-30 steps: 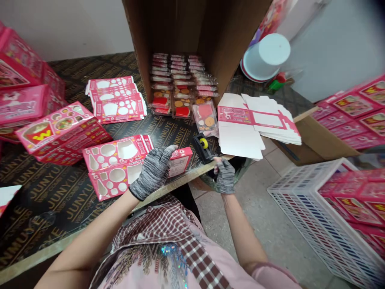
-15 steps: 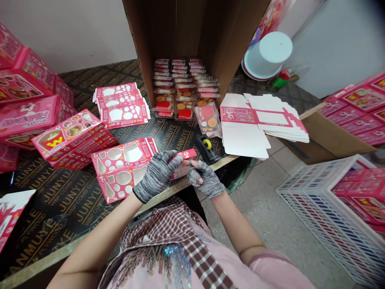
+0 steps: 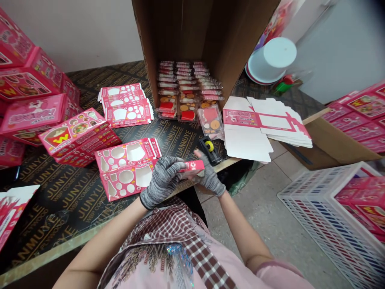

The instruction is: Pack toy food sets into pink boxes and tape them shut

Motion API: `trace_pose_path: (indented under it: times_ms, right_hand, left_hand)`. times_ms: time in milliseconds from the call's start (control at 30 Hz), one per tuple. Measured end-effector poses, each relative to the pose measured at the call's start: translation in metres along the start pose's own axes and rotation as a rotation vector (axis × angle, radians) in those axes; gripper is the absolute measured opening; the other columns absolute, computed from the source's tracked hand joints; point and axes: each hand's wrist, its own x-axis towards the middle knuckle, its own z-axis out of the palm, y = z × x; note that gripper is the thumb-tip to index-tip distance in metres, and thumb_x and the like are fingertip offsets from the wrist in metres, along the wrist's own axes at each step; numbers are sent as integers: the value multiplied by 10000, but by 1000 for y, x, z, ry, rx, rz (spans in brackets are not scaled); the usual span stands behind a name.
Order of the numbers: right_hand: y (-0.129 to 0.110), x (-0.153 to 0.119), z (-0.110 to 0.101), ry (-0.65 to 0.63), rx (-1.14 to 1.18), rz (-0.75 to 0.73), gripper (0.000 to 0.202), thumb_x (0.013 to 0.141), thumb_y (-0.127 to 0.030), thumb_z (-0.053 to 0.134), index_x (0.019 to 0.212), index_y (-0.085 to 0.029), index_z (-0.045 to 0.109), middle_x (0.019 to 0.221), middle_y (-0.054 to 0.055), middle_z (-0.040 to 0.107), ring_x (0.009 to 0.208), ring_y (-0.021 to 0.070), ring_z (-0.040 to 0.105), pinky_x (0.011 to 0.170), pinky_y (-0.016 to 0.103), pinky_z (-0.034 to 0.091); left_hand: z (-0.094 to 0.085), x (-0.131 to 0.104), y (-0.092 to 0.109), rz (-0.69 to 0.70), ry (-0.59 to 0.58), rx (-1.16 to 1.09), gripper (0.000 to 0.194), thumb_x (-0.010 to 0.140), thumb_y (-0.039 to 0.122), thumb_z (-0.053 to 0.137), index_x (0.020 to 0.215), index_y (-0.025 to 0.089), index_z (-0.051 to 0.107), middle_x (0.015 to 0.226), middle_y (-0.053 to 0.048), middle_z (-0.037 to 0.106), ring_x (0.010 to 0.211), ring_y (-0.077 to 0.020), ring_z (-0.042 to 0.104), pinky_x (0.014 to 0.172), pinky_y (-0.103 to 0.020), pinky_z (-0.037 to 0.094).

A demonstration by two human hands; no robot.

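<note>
My left hand (image 3: pixel 164 176), in a grey fingerless glove, is closed round a small pink carton (image 3: pixel 195 165) at the table's front edge. My right hand (image 3: pixel 210 176), gloved alike, is at the carton's right end; the carton covers part of its palm, and a bare fingertip shows past the far side. Its thumb is hidden. Just beyond this hand lies a black tape dispenser (image 3: pixel 215 154) with a yellow roll. Left of my left hand are flat pink cartons with cut-out windows (image 3: pixel 118 164).
A tall brown cardboard box (image 3: pixel 192 32) holds rows of packaged toy pieces (image 3: pixel 186 84). Flat unfolded cartons (image 3: pixel 248 140) overhang the right table edge. More flat cartons (image 3: pixel 129 114) and finished pink boxes (image 3: pixel 72 134) stand left. A white crate (image 3: pixel 315 196) is at right.
My right hand has shifted from pinching at the carton's end to a spread position behind it. The carton has come a little to the right with my left hand. The view has shifted slightly.
</note>
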Motion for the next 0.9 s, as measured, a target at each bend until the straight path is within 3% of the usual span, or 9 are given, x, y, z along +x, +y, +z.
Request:
trace_pose_path:
  times_ms: [67, 167, 233, 333, 467, 600, 700, 767, 900]
  right_hand:
    - [9, -3, 4, -82, 37, 27, 443, 708, -542, 801, 1037, -250, 747, 968, 89, 763, 938, 309, 716, 882, 485, 591]
    - [12, -5, 12, 65, -25, -7, 337, 832, -470, 694, 1103, -278, 750, 1099, 92, 771, 1090, 328, 698, 1047, 544, 511]
    - [11, -3, 17, 122, -142, -133, 390, 856, -434, 650, 1213, -294, 721, 1270, 91, 726, 1281, 334, 610, 1184, 565, 372]
    - [11, 6, 25, 71, -355, -296, 406, 867, -380, 598, 1256, -332, 704, 1308, 63, 715, 1369, 313, 545, 1245, 559, 262]
    - [12, 13, 31, 166, -417, -286, 475, 859, -372, 586, 1318, -279, 662, 1480, 96, 587, 1491, 350, 395, 1244, 627, 219]
    - [18, 14, 34, 257, 98, 32, 596, 903, -483, 560, 1449, -250, 519, 1544, 123, 510, 1398, 316, 518, 1128, 576, 456]
    - [23, 17, 41, 93, 517, 388, 512, 833, -542, 665, 1254, -251, 635, 1240, 90, 715, 1021, 259, 729, 784, 414, 655]
    - [24, 21, 46, -25, 686, 536, 446, 715, -497, 801, 1046, -223, 682, 960, 53, 756, 718, 209, 731, 506, 295, 612]
    - [24, 44, 47, 79, 830, 526, 437, 646, -415, 862, 970, -219, 643, 790, -23, 712, 452, 110, 618, 354, 200, 496]
  left_hand:
    - [-5, -5, 3, -107, 138, -56, 256, 908, 269, 681, 1163, 243, 672, 1113, -65, 738, 1052, -200, 687, 932, -337, 540]
    - [-5, -10, 2, -514, 316, -297, 567, 863, 499, 726, 1353, 274, 552, 1271, -97, 680, 1222, -245, 635, 1010, -412, 532]
    - [-3, -11, 2, -787, 271, -673, 619, 902, 599, 615, 1406, 258, 503, 1269, -117, 678, 1187, -259, 662, 954, -437, 570]
    - [-2, -10, 2, -1013, 143, -1096, 591, 872, 497, 669, 1374, 216, 534, 1194, -128, 717, 1057, -272, 715, 877, -437, 606]
    - [-14, -14, -6, -1045, 293, -1139, 708, 719, 347, 818, 1360, 217, 548, 1250, -110, 713, 1045, -274, 714, 900, -420, 604]
    - [-32, -29, -16, -1028, 334, -1119, 726, 708, 323, 829, 1375, 227, 559, 1278, -90, 705, 1122, -283, 692, 1006, -443, 556]
    - [-39, -43, -21, -1028, 256, -1112, 732, 730, 379, 826, 1394, 229, 556, 1309, -105, 686, 1154, -306, 679, 1028, -477, 539]
    - [-45, -52, -29, -1057, 210, -1025, 749, 758, 462, 803, 1418, 228, 535, 1330, -120, 671, 1198, -321, 657, 1037, -500, 529]
    - [-80, -65, -74, -989, 350, -386, 785, 682, 512, 852, 1355, 211, 581, 1386, -128, 625, 1370, -331, 528, 1178, -520, 390]
